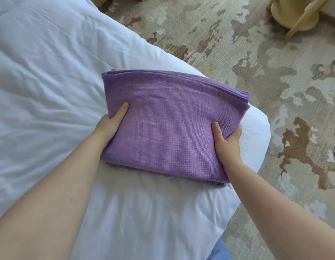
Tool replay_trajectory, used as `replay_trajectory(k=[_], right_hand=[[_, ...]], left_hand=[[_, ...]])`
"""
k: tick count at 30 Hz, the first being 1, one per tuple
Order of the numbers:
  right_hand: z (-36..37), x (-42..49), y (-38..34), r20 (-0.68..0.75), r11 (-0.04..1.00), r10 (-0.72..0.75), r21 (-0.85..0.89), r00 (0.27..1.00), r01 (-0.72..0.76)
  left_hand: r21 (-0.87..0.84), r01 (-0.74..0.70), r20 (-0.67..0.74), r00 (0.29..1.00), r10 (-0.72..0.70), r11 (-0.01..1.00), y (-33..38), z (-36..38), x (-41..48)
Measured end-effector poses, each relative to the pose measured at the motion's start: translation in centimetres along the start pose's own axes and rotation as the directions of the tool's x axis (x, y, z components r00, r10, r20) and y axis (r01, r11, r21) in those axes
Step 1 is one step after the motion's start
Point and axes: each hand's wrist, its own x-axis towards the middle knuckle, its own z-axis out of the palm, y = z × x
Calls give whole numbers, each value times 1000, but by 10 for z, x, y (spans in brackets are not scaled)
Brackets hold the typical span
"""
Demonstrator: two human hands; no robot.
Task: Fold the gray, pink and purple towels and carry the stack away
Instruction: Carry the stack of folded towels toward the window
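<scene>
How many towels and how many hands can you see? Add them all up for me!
Towels: 1, the purple towel, folded, lying on the white bed; anything under it is hidden.
Hands: 2, the left hand and the right hand, each gripping one side of it.
Total: 3

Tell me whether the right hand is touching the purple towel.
Touching. The head view shows the right hand gripping the purple towel at its right edge, thumb on top, fingers curled round it.
</scene>
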Motion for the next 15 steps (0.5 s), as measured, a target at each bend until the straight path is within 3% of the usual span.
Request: replay_trajectory(k=[3,6,15], right_hand=[[-8,2,-7,4,989,138,-51,990,-138],[-19,-2,-18,75,982,179,-68,981,-174],[-76,-48,-73,118,997,70,-46,991,-65]], left_hand=[[-104,112,107,989,-101,988,3,-5,-9],[-234,166,176,976,-126,958,3,-8,-29],[-378,137,84,990,-113,916,31,-37,-123]])
